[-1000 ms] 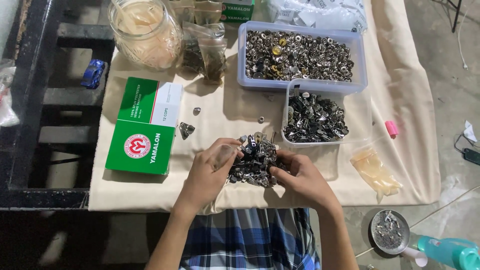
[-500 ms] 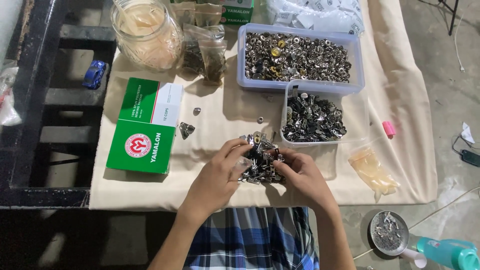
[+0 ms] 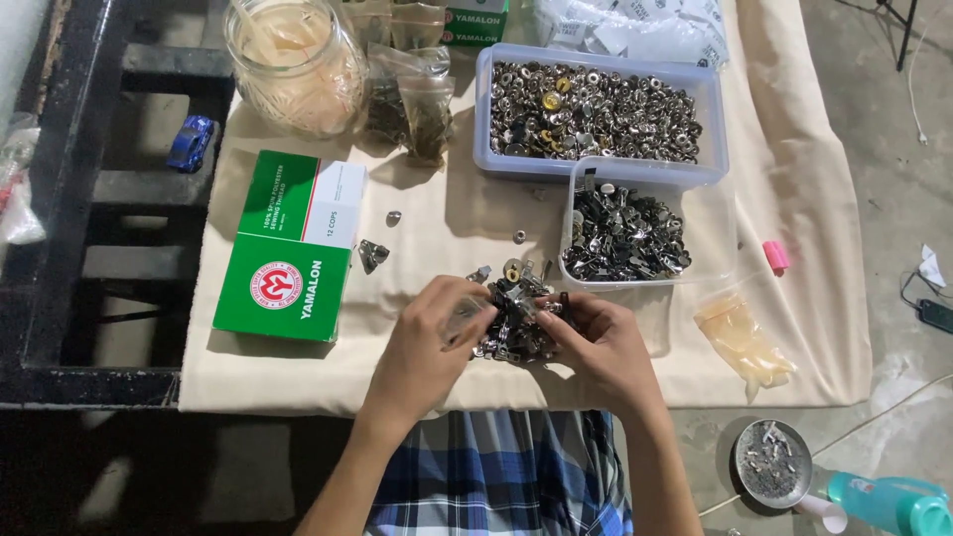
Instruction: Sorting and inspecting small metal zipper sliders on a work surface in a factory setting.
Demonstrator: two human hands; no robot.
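A heap of small dark and silver metal clips lies on the cream cloth near the table's front edge. My left hand rests at the heap's left side, its fingertips pinched on a small metal piece. My right hand sits at the heap's right side with fingers curled onto pieces there; what exactly it grips is hidden. A small clear tub of dark metal clips stands just behind the heap. Behind that is a larger clear tub of round silver snaps.
A green and white box lies at the left, and a glass jar and small plastic bags stand at the back. Loose metal bits dot the cloth. A pink item, a crumpled bag, an ashtray and a teal bottle are at the right.
Both hands have shifted slightly up and inward over the heap, and the fingers have regripped small pieces. The tubs and box have not moved.
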